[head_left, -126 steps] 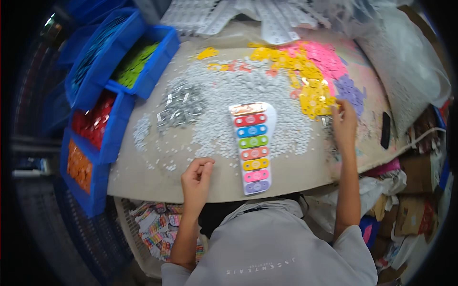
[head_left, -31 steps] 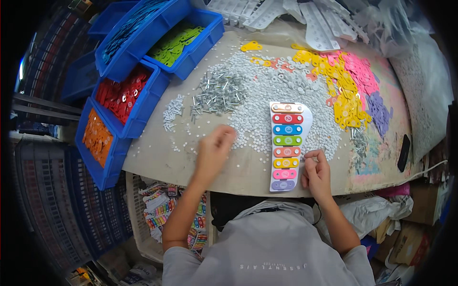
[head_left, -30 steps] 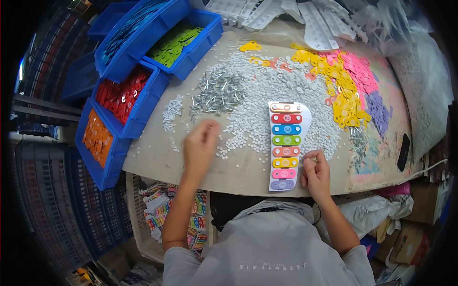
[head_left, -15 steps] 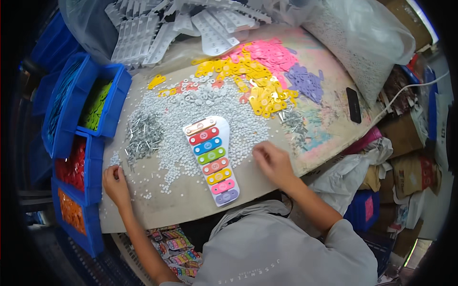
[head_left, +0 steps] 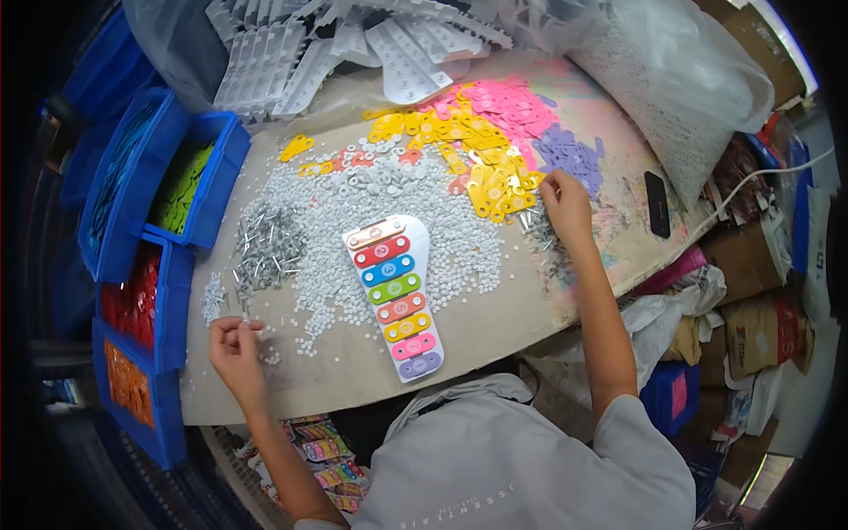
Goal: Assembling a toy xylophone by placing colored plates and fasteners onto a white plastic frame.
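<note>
"One item first: where is the white board with eight coloured bars [head_left: 398,299]?"

"Flat on your beige counter [head_left: 309,384], between your left hand [head_left: 237,349] and right hand [head_left: 566,205]."

"Their state?"

"Left: fingers curled toward the thumb, near the small white pins [head_left: 213,297]; whether you pinch anything, I cannot tell. Right: fingers bent at the edge of the flat yellow plates [head_left: 502,190]; grip likewise unconfirmed."

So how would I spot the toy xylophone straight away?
On the table, small white pieces spread across the middle. At their near edge lies the toy xylophone, the only thing up there with eight differently coloured bars on one white base.
</note>
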The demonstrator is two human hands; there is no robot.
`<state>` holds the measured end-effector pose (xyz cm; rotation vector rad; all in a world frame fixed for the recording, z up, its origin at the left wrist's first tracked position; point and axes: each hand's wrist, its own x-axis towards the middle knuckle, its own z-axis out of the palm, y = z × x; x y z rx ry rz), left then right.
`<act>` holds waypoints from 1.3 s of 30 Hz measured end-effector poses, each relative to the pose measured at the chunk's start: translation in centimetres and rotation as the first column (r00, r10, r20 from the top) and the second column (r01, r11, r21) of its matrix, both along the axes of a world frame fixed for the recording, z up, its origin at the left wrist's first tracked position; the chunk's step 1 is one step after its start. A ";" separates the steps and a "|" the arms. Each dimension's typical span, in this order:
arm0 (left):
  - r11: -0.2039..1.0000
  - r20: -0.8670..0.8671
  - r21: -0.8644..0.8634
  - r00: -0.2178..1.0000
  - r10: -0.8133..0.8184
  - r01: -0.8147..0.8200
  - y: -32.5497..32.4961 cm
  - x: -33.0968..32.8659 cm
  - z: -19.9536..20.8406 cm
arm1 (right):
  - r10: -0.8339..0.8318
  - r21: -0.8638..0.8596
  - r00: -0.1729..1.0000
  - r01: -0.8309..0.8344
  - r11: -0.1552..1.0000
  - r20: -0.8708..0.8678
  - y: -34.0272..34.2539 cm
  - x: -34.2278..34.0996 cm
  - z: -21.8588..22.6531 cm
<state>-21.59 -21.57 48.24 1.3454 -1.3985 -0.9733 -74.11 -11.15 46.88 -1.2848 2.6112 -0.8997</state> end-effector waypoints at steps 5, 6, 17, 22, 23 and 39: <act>0.934 -0.295 0.285 0.947 -0.126 0.214 5.5 -4.1 2.7 | -0.022 -0.122 0.857 -0.048 0.991 -0.516 0.3 3.1 1.6; 0.887 -0.376 0.341 0.910 -0.175 0.312 6.2 -4.6 2.4 | 0.003 -0.114 0.866 -0.069 0.991 -0.500 0.7 5.0 2.9; 0.574 -0.602 0.499 0.737 -0.309 0.649 9.0 -9.2 0.4 | 0.743 -0.269 0.665 -0.731 0.627 -0.073 5.7 20.2 3.3; 0.580 -0.559 0.527 0.767 -0.314 0.621 8.9 -9.6 -0.1 | 0.730 -0.249 0.667 -0.740 0.625 -0.152 5.6 20.8 3.1; 0.580 -0.560 0.526 0.767 -0.314 0.622 8.9 -9.6 0.0 | 0.735 -0.226 0.650 -0.758 0.612 -0.192 5.6 20.8 3.1; 0.620 -0.329 0.494 0.791 -0.516 0.610 8.6 -11.3 -0.2 | 0.371 -0.070 0.588 -0.470 0.880 0.719 6.1 20.4 2.6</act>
